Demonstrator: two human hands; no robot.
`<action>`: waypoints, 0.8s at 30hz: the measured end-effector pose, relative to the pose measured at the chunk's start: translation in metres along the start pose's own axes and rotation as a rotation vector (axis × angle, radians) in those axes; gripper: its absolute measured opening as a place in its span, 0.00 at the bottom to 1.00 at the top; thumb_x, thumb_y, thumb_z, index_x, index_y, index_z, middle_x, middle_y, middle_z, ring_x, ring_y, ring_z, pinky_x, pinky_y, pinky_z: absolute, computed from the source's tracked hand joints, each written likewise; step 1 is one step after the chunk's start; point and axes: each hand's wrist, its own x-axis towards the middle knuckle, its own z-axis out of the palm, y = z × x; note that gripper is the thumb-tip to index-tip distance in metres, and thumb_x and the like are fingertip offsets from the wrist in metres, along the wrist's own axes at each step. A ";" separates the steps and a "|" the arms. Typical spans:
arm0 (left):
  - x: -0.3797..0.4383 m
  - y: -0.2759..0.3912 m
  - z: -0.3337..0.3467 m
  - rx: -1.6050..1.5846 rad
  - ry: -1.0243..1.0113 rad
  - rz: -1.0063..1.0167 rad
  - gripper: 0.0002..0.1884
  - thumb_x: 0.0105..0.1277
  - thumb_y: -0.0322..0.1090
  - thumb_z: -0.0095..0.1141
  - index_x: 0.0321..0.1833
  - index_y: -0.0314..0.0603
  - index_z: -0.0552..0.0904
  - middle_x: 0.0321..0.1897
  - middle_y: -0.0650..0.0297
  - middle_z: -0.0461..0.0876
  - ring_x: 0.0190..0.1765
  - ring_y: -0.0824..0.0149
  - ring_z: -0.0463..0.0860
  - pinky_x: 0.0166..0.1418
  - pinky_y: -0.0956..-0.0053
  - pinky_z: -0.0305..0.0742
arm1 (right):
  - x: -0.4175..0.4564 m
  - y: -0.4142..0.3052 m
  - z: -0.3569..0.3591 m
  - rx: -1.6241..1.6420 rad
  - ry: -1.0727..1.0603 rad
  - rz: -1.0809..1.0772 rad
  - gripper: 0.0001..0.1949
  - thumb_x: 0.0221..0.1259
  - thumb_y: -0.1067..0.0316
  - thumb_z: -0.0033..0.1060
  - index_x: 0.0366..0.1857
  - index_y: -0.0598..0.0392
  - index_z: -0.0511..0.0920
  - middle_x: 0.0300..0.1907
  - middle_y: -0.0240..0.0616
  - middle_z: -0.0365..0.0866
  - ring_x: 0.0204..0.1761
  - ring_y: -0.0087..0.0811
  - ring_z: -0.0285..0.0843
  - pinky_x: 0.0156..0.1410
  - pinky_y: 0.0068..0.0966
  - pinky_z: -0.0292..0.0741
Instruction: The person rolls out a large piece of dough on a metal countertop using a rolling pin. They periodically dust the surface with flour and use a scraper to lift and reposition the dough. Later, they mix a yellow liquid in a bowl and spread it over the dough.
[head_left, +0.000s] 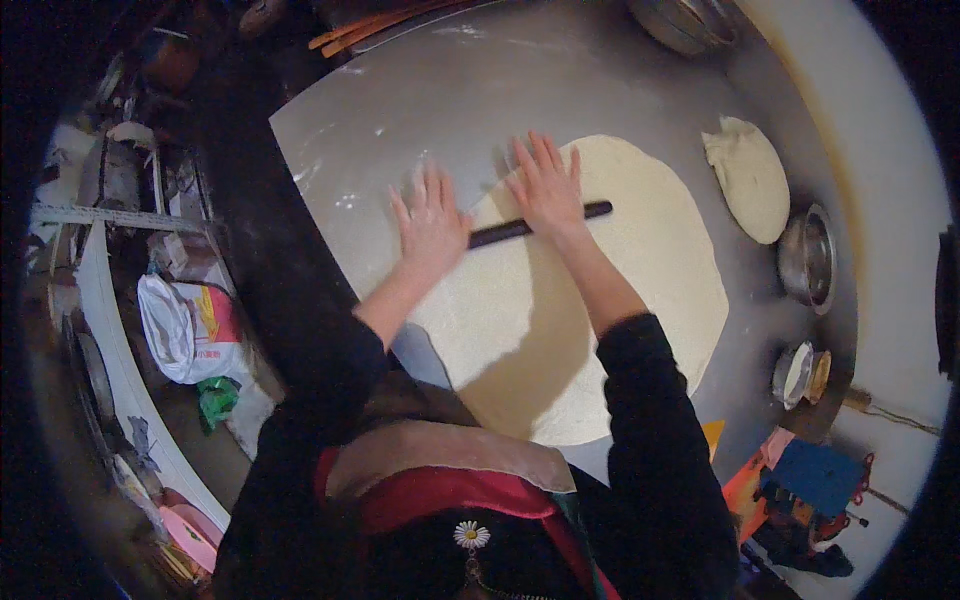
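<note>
A large thin sheet of dough (652, 247) lies spread on a metal worktop. Across it rests a dark rolling pin (498, 233), slightly tilted, its right end bare. My left hand (431, 221) is laid over the pin's left end, which it hides, with the fingers spread and a little blurred. Over the pin's middle lies my right hand (546, 184), palm down, fingers apart and pointing away from me. Neither hand is curled around the pin. My arms cast a shadow on the near part of the dough.
The metal worktop (517, 82) bears flour smears. On the right are a separate dough piece (750, 180), a metal bowl (806, 259) and a smaller bowl (793, 375). Another metal bowl (686, 26) stands at the far edge. A flour bag (199, 330) sits on the left.
</note>
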 end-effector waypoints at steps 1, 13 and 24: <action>0.006 -0.002 -0.003 0.005 0.057 0.014 0.37 0.58 0.47 0.52 0.65 0.30 0.57 0.66 0.48 0.52 0.68 0.52 0.54 0.65 0.41 0.44 | 0.018 0.001 0.003 0.034 0.053 0.023 0.26 0.59 0.56 0.46 0.62 0.48 0.59 0.66 0.38 0.54 0.68 0.37 0.48 0.69 0.51 0.43; 0.016 0.001 -0.003 -0.183 -0.175 0.344 0.37 0.58 0.46 0.53 0.63 0.28 0.57 0.64 0.45 0.56 0.65 0.48 0.58 0.65 0.46 0.50 | -0.008 0.054 0.005 0.095 -0.089 -0.025 0.30 0.55 0.56 0.47 0.64 0.48 0.57 0.68 0.42 0.50 0.70 0.40 0.45 0.71 0.48 0.40; 0.112 -0.080 0.034 -0.435 -0.335 0.293 0.17 0.57 0.39 0.53 0.47 0.40 0.72 0.42 0.56 0.75 0.43 0.51 0.78 0.43 0.57 0.73 | 0.129 0.013 0.007 0.010 0.052 -0.235 0.23 0.57 0.52 0.50 0.55 0.48 0.66 0.60 0.39 0.63 0.65 0.36 0.55 0.69 0.49 0.44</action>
